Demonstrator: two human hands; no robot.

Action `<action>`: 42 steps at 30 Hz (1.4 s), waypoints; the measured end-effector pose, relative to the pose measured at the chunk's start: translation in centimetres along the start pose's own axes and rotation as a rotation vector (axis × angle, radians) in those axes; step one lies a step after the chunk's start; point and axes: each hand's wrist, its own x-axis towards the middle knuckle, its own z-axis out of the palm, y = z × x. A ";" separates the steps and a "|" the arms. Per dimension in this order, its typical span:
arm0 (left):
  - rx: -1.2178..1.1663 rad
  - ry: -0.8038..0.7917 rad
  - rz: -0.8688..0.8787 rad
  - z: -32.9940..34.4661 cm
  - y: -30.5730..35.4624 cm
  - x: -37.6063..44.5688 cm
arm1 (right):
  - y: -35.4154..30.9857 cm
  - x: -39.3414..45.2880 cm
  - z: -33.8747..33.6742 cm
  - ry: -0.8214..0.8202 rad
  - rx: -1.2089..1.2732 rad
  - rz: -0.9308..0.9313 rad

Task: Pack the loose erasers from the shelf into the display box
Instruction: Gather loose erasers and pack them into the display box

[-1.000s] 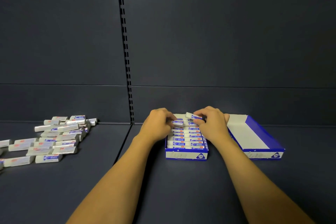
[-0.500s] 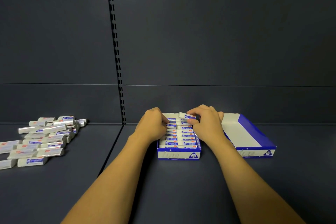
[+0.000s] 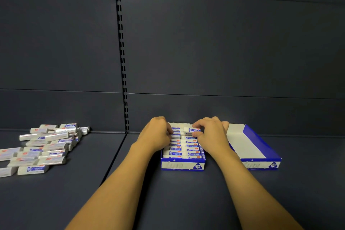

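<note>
Since a second ago my right hand (image 3: 211, 132) has lowered its eraser (image 3: 192, 129) closer to the far end of the display box (image 3: 183, 165); it pinches it, not yet seated. My left hand (image 3: 157, 133) curls onto the packed rows, though I cannot tell if it grips one. Judging by the glossy wrapped blocks in the loose pile (image 3: 43, 147) far left on the matte shelf (image 3: 177, 201), much packing remains. A second cardboard tray (image 3: 261, 163) sits right.

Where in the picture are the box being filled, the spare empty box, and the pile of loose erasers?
display box (image 3: 182, 165): head view, on its blue-and-white front wall.
empty box (image 3: 240, 140): head view, on its bare white floor.
loose erasers (image 3: 46, 148): head view, middle of the pile.
</note>
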 end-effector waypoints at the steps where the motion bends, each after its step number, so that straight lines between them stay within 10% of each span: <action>1: -0.005 -0.002 0.002 0.0 0.0 0.0 | 0.0 0.0 0.0 -0.003 -0.012 -0.007; 29: -0.160 0.220 -0.169 -0.4 -2.2 -0.5 | -1.0 0.7 0.2 -0.182 -0.235 -0.117; 42: 0.185 -0.001 -0.292 -10.0 -3.1 -5.7 | -6.6 -0.5 -5.0 -0.313 -0.299 -0.401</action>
